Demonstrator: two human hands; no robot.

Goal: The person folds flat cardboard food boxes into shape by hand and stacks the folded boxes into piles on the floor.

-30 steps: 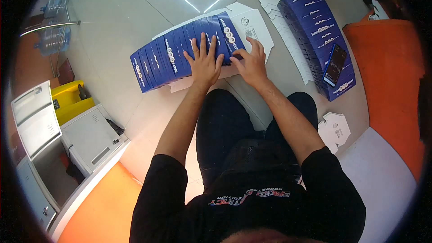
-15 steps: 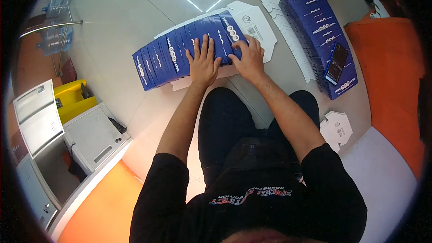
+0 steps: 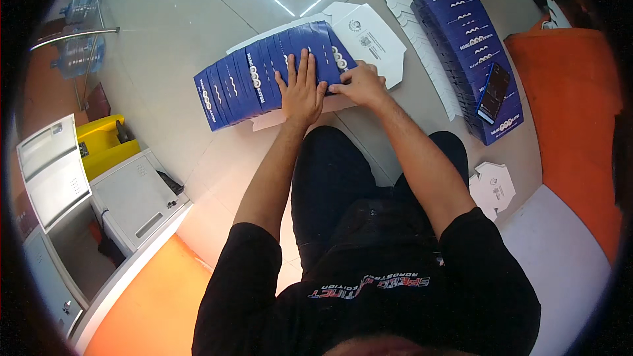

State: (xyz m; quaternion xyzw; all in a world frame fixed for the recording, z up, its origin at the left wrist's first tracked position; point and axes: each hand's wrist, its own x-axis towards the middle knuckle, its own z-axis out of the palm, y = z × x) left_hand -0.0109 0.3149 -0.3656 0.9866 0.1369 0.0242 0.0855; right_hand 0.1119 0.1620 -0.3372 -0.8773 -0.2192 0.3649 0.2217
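Note:
A fanned row of blue folding cartons (image 3: 232, 87) with white wavy marks lies on the floor in front of my knees. My left hand (image 3: 302, 97) rests flat across the row, its fingers stretched out. At the row's right end my right hand (image 3: 362, 86) pinches the near edge of the end carton (image 3: 337, 53), thumb and fingers together. Beyond that hand, the white inner flaps (image 3: 369, 38) of the end cartons spread out. How many cartons are in the pinch is hidden by my fingers.
To the right lies a second fanned row of blue cartons (image 3: 461, 39), a phone (image 3: 494, 92) on it. A white carton piece (image 3: 492, 190) lies by my right knee. An orange seat (image 3: 560, 92) borders the right; white lockers (image 3: 138, 198) and a yellow case (image 3: 105, 148) stand left.
My right hand's fingers have drawn in and closed on the end carton's near edge. That carton has turned, and more white flap shows. My left hand stays nearly in place.

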